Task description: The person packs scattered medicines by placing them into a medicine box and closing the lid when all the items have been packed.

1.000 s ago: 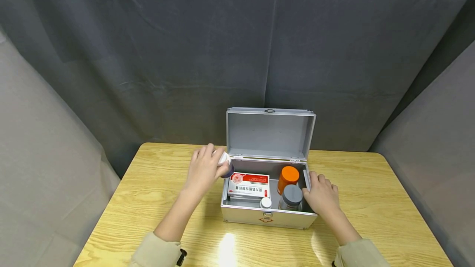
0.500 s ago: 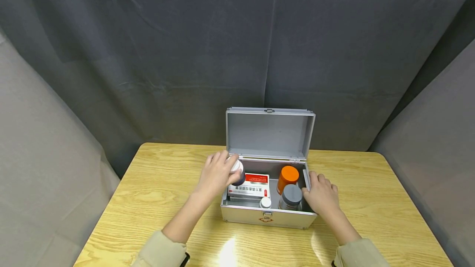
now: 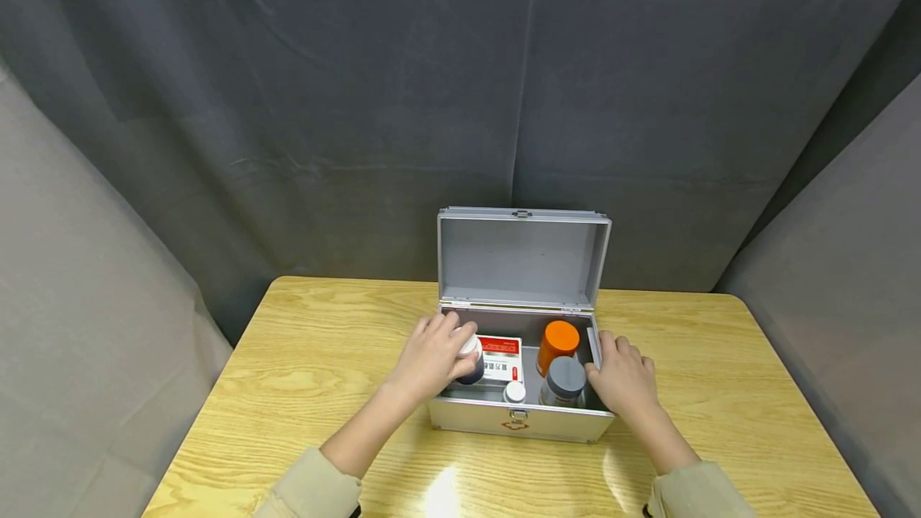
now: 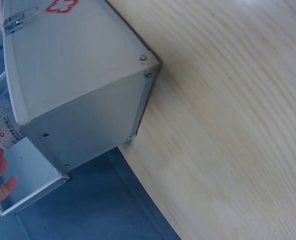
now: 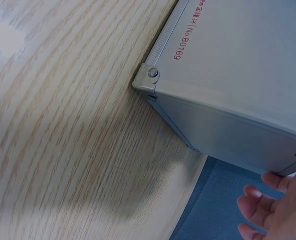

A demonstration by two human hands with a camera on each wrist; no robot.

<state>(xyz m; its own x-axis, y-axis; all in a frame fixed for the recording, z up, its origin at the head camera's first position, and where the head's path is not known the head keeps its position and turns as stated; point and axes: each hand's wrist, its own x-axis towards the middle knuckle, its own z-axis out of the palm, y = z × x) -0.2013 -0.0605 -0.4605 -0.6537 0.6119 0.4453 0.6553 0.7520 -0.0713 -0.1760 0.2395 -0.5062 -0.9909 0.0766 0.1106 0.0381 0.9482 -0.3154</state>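
Note:
An aluminium medicine box (image 3: 468, 416) stands on the table with its lid (image 3: 521, 262) raised. My left hand (image 3: 432, 354) grips a white-capped, dark-bodied pill bottle (image 3: 472, 372) low over the left part of the box. In the left wrist view the printed bottle (image 4: 4, 120) shows behind the box's wall, with fingertips at its cap end. Under it lies a red-and-white medicine carton (image 3: 502, 358), partly covered by the bottle. My right hand (image 3: 624, 374) holds the box's right rim, thumb at the inner edge and fingers outside.
Inside the box, an orange-capped bottle (image 3: 560, 338) and a grey-capped bottle (image 3: 566, 378) stand on the right. A small white-capped bottle (image 3: 514, 392) is near the front wall. The wooden table (image 3: 324, 342) ends at a dark curtain (image 3: 345, 142) behind.
My left hand has carried the white-capped bottle rightward and down, from beside the box's left edge to over the carton. My right hand stays at the right rim.

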